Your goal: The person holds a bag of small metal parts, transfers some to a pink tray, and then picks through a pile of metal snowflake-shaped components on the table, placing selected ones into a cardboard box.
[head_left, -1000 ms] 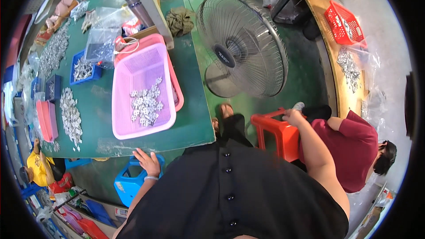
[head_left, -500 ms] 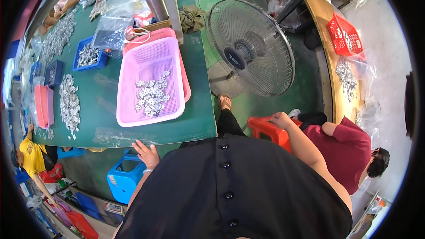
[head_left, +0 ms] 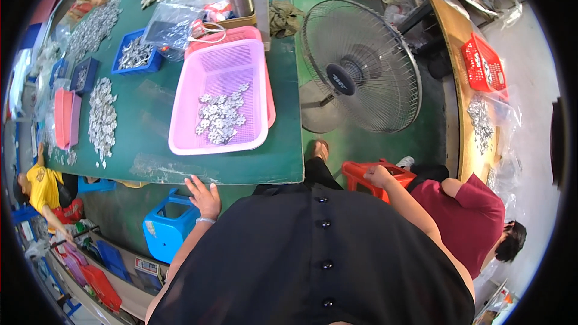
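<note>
My left hand (head_left: 206, 198) has its fingers spread at the front edge of the green table (head_left: 241, 171), holding nothing; its fingertips reach the edge. My right hand (head_left: 379, 176) is curled closed over the red stool (head_left: 355, 171). Its palm is hidden, so I cannot make out whether it grips the stool or anything else. On the table, beyond my left hand, a pink plastic basket (head_left: 180, 126) holds a heap of small silvery metal parts (head_left: 221, 117). It rests on a redder basket (head_left: 271, 111).
A blue stool (head_left: 165, 238) stands left of me. A large floor fan (head_left: 361, 66) is beyond the table's right edge. A person in a maroon top (head_left: 460, 216) is close on the right; another in yellow (head_left: 43, 186) is far left. A metal-parts pile (head_left: 102, 114) lies on the table.
The view has shifted, so the table and fan appear farther right. My right hand has come slightly nearer to me over the red stool. My left hand stays at the table edge.
</note>
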The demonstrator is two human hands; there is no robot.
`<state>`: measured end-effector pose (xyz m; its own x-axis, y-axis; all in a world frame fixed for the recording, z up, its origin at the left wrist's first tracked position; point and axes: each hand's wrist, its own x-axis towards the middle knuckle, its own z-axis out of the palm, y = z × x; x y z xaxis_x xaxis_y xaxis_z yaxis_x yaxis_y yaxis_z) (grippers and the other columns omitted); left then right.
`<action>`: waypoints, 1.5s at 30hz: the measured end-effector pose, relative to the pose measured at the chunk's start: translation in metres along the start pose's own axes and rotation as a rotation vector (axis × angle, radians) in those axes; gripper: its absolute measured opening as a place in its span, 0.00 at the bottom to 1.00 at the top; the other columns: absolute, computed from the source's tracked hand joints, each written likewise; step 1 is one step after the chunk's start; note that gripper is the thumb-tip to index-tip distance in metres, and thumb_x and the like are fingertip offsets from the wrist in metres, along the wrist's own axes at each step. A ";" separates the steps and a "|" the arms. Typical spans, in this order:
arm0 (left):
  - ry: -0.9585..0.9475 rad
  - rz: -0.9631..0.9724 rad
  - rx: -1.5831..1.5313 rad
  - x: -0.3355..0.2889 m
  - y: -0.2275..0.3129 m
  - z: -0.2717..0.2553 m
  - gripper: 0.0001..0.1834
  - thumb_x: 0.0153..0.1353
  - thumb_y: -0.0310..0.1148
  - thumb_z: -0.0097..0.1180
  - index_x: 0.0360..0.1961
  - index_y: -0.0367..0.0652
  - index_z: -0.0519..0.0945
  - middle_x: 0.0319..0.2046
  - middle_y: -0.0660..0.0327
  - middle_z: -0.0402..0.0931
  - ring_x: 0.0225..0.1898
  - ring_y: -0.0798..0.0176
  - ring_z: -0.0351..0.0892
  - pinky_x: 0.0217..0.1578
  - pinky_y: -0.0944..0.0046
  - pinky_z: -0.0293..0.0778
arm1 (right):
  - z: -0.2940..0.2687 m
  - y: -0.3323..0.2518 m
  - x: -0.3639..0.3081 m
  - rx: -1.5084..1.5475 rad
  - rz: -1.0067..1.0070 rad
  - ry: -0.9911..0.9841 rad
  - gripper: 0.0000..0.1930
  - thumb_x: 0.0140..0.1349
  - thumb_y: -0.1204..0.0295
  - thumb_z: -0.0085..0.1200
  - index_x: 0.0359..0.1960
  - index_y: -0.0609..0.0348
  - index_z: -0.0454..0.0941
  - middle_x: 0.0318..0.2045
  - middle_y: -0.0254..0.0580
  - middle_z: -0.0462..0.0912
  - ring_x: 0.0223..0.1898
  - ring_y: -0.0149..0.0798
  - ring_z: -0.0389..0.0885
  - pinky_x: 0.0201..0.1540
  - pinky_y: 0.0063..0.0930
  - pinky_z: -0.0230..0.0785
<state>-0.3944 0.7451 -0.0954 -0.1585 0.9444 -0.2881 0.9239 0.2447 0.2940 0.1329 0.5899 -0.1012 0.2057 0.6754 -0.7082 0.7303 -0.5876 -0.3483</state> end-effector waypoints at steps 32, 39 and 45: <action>-0.324 0.156 -0.315 0.063 -0.192 -0.121 0.27 0.63 0.46 0.52 0.56 0.37 0.74 0.58 0.44 0.68 0.61 0.45 0.65 0.61 0.55 0.62 | -0.014 -0.365 -0.007 0.781 -0.432 0.414 0.19 0.53 0.78 0.48 0.48 0.70 0.72 0.37 0.46 0.82 0.36 0.36 0.81 0.38 0.29 0.74; -0.487 -0.059 -0.338 0.111 -0.279 -0.156 0.27 0.63 0.46 0.52 0.55 0.34 0.74 0.53 0.43 0.74 0.56 0.46 0.72 0.58 0.58 0.66 | 0.047 -0.449 -0.047 0.934 -0.452 0.363 0.22 0.53 0.86 0.44 0.53 0.70 0.70 0.44 0.44 0.80 0.44 0.35 0.80 0.49 0.27 0.71; -0.497 -0.295 -0.574 0.088 -0.344 -0.151 0.27 0.65 0.44 0.51 0.56 0.33 0.73 0.53 0.49 0.76 0.56 0.54 0.74 0.57 0.62 0.66 | 0.130 -0.539 -0.002 1.078 -0.422 0.205 0.19 0.51 0.81 0.48 0.48 0.69 0.73 0.38 0.43 0.81 0.37 0.36 0.79 0.42 0.27 0.70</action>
<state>-0.7788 0.7771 -0.0840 -0.0697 0.6484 -0.7581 0.5246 0.6702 0.5250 -0.3458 0.8468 0.0080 0.2523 0.9081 -0.3343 -0.1427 -0.3068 -0.9410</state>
